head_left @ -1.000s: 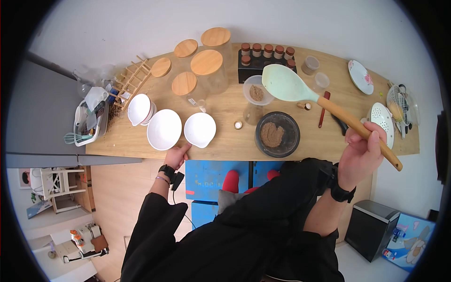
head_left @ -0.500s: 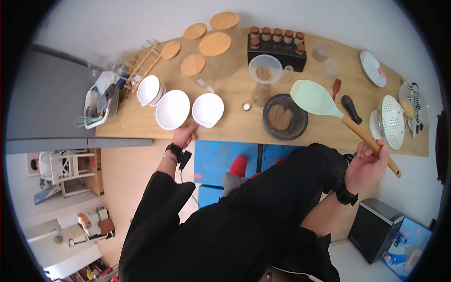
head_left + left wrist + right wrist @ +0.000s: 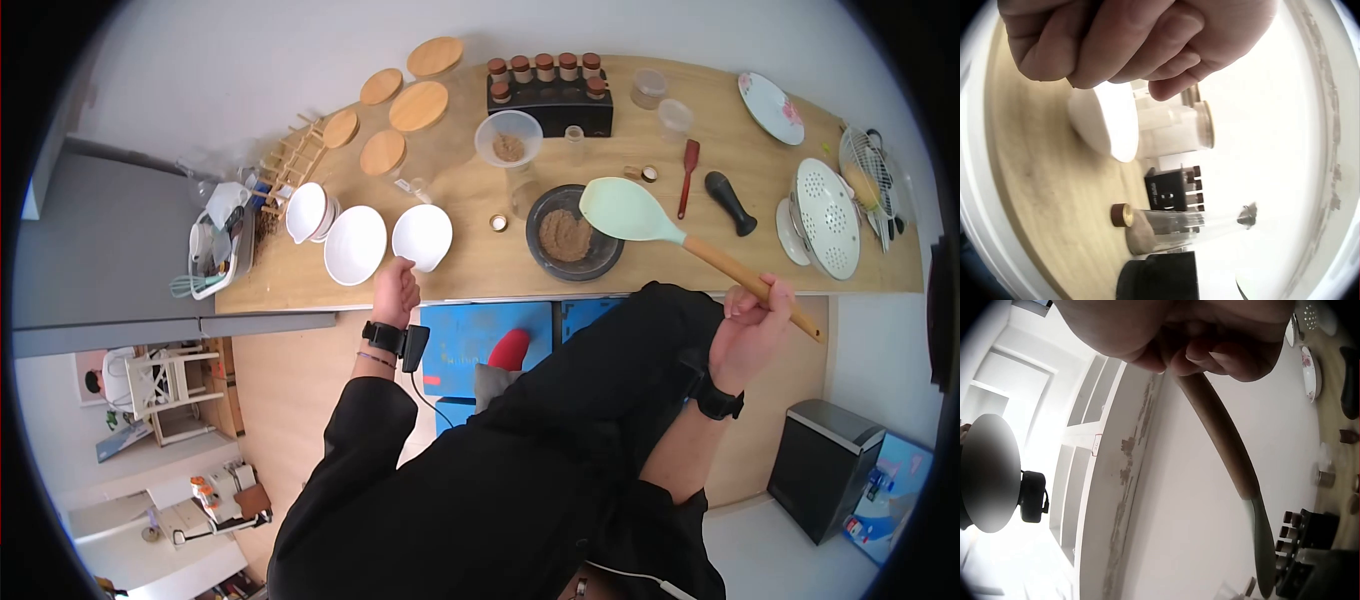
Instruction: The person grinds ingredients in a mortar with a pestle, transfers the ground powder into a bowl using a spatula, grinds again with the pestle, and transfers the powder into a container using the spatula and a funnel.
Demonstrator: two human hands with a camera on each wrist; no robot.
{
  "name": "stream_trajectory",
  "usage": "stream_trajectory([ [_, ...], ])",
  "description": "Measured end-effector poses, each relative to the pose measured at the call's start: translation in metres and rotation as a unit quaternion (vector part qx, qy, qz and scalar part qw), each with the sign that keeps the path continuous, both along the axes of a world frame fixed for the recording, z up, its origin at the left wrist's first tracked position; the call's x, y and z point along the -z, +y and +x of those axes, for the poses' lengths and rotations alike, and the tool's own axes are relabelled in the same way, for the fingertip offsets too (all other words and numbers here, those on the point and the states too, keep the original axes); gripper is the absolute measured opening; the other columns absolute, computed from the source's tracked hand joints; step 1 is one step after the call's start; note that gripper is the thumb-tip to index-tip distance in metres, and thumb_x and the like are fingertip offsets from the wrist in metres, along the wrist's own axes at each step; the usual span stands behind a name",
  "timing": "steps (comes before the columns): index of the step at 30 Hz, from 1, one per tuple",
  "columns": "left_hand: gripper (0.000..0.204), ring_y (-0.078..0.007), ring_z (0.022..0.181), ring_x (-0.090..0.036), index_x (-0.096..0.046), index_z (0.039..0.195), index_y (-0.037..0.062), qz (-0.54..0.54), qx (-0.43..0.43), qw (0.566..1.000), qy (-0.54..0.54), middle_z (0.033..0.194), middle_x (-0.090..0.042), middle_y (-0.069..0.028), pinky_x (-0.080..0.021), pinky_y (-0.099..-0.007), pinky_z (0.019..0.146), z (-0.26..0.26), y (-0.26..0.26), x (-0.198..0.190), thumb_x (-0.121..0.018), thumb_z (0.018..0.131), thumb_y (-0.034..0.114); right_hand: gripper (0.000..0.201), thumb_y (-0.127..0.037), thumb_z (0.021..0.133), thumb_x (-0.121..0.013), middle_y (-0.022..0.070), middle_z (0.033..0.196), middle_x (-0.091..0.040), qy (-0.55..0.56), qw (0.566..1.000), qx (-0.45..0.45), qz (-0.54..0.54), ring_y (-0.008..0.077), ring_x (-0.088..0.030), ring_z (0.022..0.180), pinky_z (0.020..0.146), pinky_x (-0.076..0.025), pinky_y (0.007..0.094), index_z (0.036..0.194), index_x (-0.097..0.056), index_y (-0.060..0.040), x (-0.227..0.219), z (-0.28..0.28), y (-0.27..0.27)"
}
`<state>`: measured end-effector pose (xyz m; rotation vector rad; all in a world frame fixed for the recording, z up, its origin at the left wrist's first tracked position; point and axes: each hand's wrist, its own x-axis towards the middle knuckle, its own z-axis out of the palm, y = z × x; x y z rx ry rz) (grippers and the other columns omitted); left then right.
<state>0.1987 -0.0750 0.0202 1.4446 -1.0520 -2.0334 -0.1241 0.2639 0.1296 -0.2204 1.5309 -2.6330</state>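
My right hand point(image 3: 752, 325) grips the wooden handle of a mint-green, spoon-shaped silicone spatula point(image 3: 632, 210), held up in the air. In the head view its head overlaps the right rim of a dark mortar point(image 3: 610, 262) holding brown powder point(image 3: 564, 236). The right wrist view shows the spatula point(image 3: 1265, 550) edge-on. My left hand point(image 3: 397, 292) is at the table's front edge, fingers curled around nothing, fingertips close to a white spouted bowl point(image 3: 422, 238). A wider white bowl point(image 3: 355, 246) stands to its left. Behind the mortar, a clear funnel point(image 3: 490, 128) with brown powder tops a clear bottle.
At the back stand wooden-lidded jars point(image 3: 418, 106) and a black spice rack point(image 3: 560, 118). A small brown-and-gold cap point(image 3: 498, 223) lies left of the mortar. To the right are a black pestle point(image 3: 730, 203), a red spatula point(image 3: 688, 180) and a white colander point(image 3: 828, 220).
The silicone spatula has shifted down and left, from behind the mortar to overlapping its right side. My left hand has moved from between the bowls to the spouted one, fingers more curled.
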Motion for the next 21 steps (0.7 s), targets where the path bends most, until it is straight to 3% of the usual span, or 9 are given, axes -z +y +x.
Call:
stream_trajectory([
  [2,0.039,-0.0093,0.034,-0.029,-0.038,0.058,0.0161,-0.032,-0.006,0.999,0.009,0.045,-0.033,0.0035,-0.02,-0.0256,0.034,-0.014,-0.001,-0.018,-0.057,0.092,0.022,0.025,-0.023,0.101,-0.05,0.0036,0.059,-0.046,-0.01,1.0,-0.008,-0.003,0.0137,-0.043,0.054,0.054,-0.035,0.029,0.097,-0.059,0.0001,0.001,0.001,-0.001],
  [4,0.034,-0.0098,0.037,-0.033,-0.047,0.059,0.0124,-0.208,-0.012,0.971,-0.119,0.048,-0.038,0.0033,-0.023,-0.026,0.038,-0.03,-0.011,-0.025,-0.059,0.089,0.024,0.025,-0.023,0.101,-0.051,0.0036,0.059,-0.046,-0.011,1.0,-0.007,-0.006,0.0136,-0.043,0.053,0.053,-0.035,0.0288,0.096,-0.059,-0.0003,0.001,0.002,-0.001],
  [5,0.035,-0.0166,0.043,-0.049,-0.059,0.064,0.0028,-0.27,0.016,0.946,-0.178,0.052,-0.053,-0.0035,-0.036,-0.0304,0.045,-0.033,-0.021,-0.015,-0.06,0.088,0.027,0.024,-0.023,0.101,-0.051,0.0036,0.059,-0.046,-0.012,1.0,-0.008,-0.007,0.0135,-0.043,0.053,0.052,-0.035,0.0287,0.096,-0.059,-0.0006,0.001,0.003,-0.002],
  [6,0.035,-0.0166,0.043,-0.049,-0.059,0.064,0.0028,-0.274,0.02,0.945,-0.175,0.052,-0.053,-0.0035,-0.036,-0.0304,0.045,-0.037,-0.025,-0.011,-0.06,0.088,0.027,0.024,-0.023,0.101,-0.051,0.0036,0.059,-0.046,-0.01,1.0,-0.002,-0.011,0.0135,-0.043,0.053,0.052,-0.035,0.0287,0.096,-0.059,-0.0006,-0.001,0.004,-0.003],
  [8,0.035,-0.0283,0.055,-0.061,-0.065,0.071,-0.0026,-0.426,0.176,0.841,-0.283,0.06,-0.063,-0.0147,-0.047,-0.0381,0.056,-0.061,-0.016,-0.013,-0.061,0.087,0.028,0.024,-0.022,0.101,-0.051,0.0036,0.058,-0.046,-0.021,1.0,-0.007,-0.016,0.0135,-0.043,0.052,0.051,-0.035,0.0285,0.096,-0.059,-0.0008,-0.004,0.006,-0.005],
  [10,0.034,-0.0387,0.063,-0.063,-0.067,0.077,-0.0025,-0.478,0.263,0.782,-0.302,0.066,-0.061,-0.0243,-0.05,-0.0434,0.062,-0.089,0.009,-0.017,-0.061,0.086,0.029,0.023,-0.022,0.101,-0.051,0.0036,0.058,-0.046,-0.019,1.0,-0.004,-0.017,0.0135,-0.043,0.052,0.051,-0.034,0.0284,0.096,-0.059,-0.0008,-0.004,0.006,-0.005],
  [13,0.034,-0.0403,0.065,-0.063,-0.066,0.075,-0.0024,-0.472,0.319,0.766,-0.297,0.066,-0.061,-0.0242,-0.05,-0.0451,0.062,-0.123,0.031,-0.021,-0.06,0.085,0.029,0.021,-0.019,0.1,-0.051,0.0035,0.059,-0.047,-0.02,0.999,-0.008,-0.024,0.0132,-0.044,0.053,0.051,-0.034,0.0282,0.095,-0.058,-0.0005,-0.005,0.01,-0.002],
  [16,0.038,-0.042,0.067,-0.063,-0.064,0.073,-0.0021,-0.408,0.352,0.813,-0.223,0.067,-0.062,-0.024,-0.05,-0.0464,0.063,-0.147,0.052,-0.032,-0.061,0.088,0.033,0.018,-0.016,0.1,-0.051,0.0033,0.061,-0.047,-0.019,0.999,-0.006,-0.027,0.0128,-0.044,0.054,0.051,-0.035,0.0283,0.095,-0.057,-0.0002,-0.009,0.01,0.002],
  [21,0.05,-0.0438,0.075,-0.064,-0.064,0.084,-0.0023,-0.481,0.262,0.797,-0.254,0.075,-0.064,-0.025,-0.049,-0.047,0.068,-0.176,0.064,-0.027,-0.054,0.097,0.045,0.016,-0.014,0.099,-0.053,0.0026,0.062,-0.048,-0.008,1.0,-0.011,-0.007,0.0107,-0.045,0.056,0.052,-0.035,0.0263,0.095,-0.059,0.0003,-0.006,0.009,0.004],
])
